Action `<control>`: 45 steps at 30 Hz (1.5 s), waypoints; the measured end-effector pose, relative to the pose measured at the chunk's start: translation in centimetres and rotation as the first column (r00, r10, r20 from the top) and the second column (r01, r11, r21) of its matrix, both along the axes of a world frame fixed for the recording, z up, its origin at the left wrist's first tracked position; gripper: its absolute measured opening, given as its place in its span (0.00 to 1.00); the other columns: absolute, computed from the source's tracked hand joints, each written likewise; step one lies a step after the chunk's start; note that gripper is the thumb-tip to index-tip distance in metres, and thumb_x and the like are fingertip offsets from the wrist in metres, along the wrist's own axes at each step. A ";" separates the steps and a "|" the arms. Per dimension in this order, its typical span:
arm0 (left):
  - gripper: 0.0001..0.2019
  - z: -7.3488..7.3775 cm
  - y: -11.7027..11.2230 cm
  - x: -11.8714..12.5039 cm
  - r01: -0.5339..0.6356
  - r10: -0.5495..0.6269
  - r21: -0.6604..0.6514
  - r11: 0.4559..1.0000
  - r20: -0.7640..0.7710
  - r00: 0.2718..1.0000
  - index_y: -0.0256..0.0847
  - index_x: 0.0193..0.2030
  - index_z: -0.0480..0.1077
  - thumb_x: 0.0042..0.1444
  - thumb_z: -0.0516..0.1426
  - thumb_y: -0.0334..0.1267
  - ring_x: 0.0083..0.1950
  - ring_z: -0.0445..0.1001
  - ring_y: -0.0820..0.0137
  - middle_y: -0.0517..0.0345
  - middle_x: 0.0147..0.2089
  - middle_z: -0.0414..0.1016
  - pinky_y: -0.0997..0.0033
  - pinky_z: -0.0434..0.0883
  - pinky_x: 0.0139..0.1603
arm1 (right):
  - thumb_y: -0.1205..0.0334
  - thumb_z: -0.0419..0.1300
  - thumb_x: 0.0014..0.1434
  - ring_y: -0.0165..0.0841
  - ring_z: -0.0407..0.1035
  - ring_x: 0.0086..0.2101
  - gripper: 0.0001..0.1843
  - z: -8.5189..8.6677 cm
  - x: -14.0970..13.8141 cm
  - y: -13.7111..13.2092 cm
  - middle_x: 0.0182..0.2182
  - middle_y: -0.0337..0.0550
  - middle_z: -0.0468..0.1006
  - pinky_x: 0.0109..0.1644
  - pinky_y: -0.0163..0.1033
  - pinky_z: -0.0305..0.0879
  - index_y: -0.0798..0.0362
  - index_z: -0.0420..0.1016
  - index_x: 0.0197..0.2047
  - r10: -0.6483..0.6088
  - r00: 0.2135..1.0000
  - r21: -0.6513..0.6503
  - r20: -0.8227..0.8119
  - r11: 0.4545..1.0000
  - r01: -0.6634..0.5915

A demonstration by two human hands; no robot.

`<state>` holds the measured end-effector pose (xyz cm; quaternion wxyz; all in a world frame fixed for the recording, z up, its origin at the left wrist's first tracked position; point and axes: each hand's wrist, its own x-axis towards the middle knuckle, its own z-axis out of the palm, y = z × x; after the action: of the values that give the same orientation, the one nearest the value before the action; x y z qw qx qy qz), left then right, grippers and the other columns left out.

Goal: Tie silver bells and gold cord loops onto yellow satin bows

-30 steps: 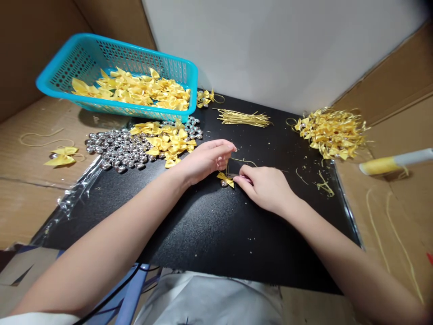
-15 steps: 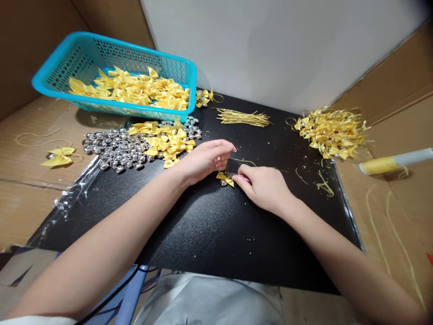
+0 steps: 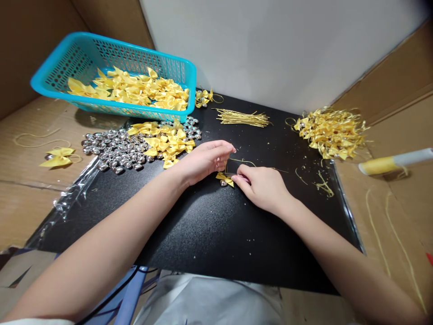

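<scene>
Above the middle of the black board, my left hand [image 3: 208,158] is closed, its curled fingers pinching a thin gold cord [image 3: 243,161]. Just beneath those fingers is a yellow ribbon bow [image 3: 223,177] with a small shiny silver bell [image 3: 223,183] at its front. My right hand [image 3: 265,187] is wrapped round a slim tool with a dark reddish handle [image 3: 244,179]. The tool's thin metal end reaches left to the bow; its exact kind is hidden by my fingers. Part of the cord is hidden behind my left fingers.
A blue basket [image 3: 118,107] of yellow bows stands back left. Silver bells [image 3: 117,151] and loose bows [image 3: 169,142] lie before it. Gold cords [image 3: 241,118] are bundled at the back; finished bow ornaments [image 3: 333,133] are heaped right, near a glue-stick-like tube [image 3: 395,161].
</scene>
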<state>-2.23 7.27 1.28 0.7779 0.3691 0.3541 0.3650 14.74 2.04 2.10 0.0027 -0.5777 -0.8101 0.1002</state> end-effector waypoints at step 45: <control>0.12 0.9 -9.7 14.1 0.775 0.275 0.474 0.417 -0.879 0.390 0.35 0.47 0.73 0.60 0.54 0.36 0.45 0.78 0.58 0.44 0.49 0.76 0.64 0.74 0.41 | 0.45 0.49 0.66 0.38 0.70 0.33 0.22 -5.5 17.0 -5.9 0.37 0.51 0.74 0.39 0.43 0.67 0.55 0.74 0.40 -0.350 0.865 0.380 -0.359 0.792 0.478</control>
<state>11.91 -2.44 2.21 0.2139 0.8944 0.3841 0.0825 31.74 -3.89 -3.44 0.2707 -0.7057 -0.6545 -0.0186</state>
